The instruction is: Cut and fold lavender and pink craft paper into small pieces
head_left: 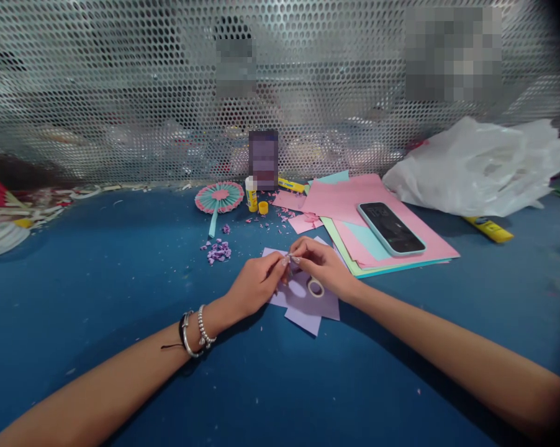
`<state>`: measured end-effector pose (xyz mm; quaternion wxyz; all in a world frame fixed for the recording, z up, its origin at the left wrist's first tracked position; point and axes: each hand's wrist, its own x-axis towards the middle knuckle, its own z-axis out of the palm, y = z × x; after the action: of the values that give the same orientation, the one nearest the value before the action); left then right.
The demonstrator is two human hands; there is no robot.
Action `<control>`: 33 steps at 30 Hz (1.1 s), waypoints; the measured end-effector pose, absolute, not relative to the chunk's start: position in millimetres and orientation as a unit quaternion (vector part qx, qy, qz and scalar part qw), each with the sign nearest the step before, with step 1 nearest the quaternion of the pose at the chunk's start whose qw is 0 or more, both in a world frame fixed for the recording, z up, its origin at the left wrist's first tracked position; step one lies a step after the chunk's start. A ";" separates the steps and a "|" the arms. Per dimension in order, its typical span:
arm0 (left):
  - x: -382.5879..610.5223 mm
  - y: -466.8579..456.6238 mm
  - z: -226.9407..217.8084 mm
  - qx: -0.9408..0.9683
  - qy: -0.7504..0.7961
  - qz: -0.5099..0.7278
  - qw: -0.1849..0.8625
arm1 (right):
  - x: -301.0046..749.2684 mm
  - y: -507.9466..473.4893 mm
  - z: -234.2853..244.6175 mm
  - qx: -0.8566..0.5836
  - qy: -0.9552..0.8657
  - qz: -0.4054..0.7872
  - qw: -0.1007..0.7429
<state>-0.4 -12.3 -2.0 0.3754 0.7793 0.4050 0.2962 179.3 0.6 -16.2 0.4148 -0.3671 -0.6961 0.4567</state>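
Where paper litters, blue tabletop (pixel 98 261), perforated screen (pixel 121 93)

One phone (pixel 392 228) lies at center right, one paper fan (pixel 219 197) and one open glue bottle (pixel 251 193) with one yellow cap (pixel 262 207) at upper center. Two hands, left hand (pixel 256 284) and right hand (pixel 321 266), meet at center over one tape roll (pixel 315 287). One white plastic bag (pixel 480 164) sits upper right.

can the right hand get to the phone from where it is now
Probably yes. The phone lies face up on the pink paper, just right of the right hand, with nothing between them, though both hands are pinching a small piece.
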 end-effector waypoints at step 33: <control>-1.9 -12.1 1.2 0.734 0.386 0.313 0.463 | 174.7 -9.9 -1.6 -0.372 -0.793 0.170 0.451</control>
<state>-1.9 -12.1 1.2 0.4629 0.7336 0.3862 0.3135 174.7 -9.9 -1.6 0.4515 -0.3721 -0.7929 0.1702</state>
